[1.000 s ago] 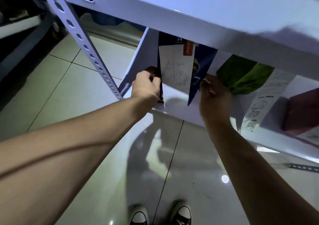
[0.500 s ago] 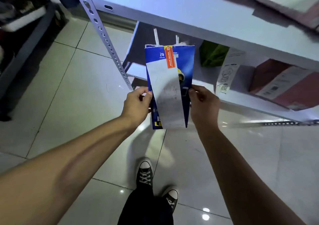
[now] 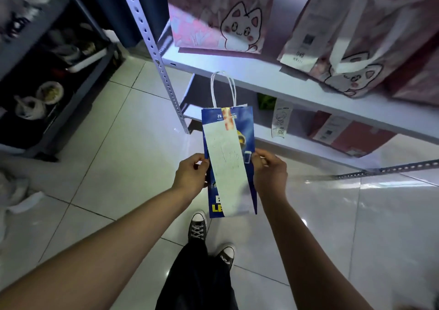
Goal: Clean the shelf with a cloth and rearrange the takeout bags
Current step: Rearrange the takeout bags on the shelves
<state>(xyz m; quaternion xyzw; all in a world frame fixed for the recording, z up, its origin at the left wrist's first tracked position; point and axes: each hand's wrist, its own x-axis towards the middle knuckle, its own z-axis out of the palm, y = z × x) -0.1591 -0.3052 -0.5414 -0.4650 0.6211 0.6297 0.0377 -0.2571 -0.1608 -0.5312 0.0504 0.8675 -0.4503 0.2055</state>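
A blue paper takeout bag (image 3: pixel 247 131) with white twisted handles and a long white receipt taped to its front is upright in the air in front of the white metal shelf (image 3: pixel 273 81). My left hand (image 3: pixel 191 175) pinches its left edge and my right hand (image 3: pixel 268 169) pinches its right edge, both at mid-height. Two pink bags with cartoon cats stand on the upper board, one at the left (image 3: pixel 221 17) and one at the right (image 3: pixel 356 38). On the lower board a green bag (image 3: pixel 266 103) and a reddish bag (image 3: pixel 344 136) lie behind a hanging receipt. No cloth is visible.
A perforated shelf upright (image 3: pixel 154 55) runs down just left of the blue bag. A dark rack (image 3: pixel 54 76) with bowls and clutter stands at the left. White bags (image 3: pixel 14 190) lie on the glossy tiled floor at the far left. My feet in black sneakers (image 3: pixel 197 226) stand below the bag.
The blue bag has come out from the lower board and up into the open in front of the shelf, both hands still holding its sides. The view has pulled back and up, showing the upper board.
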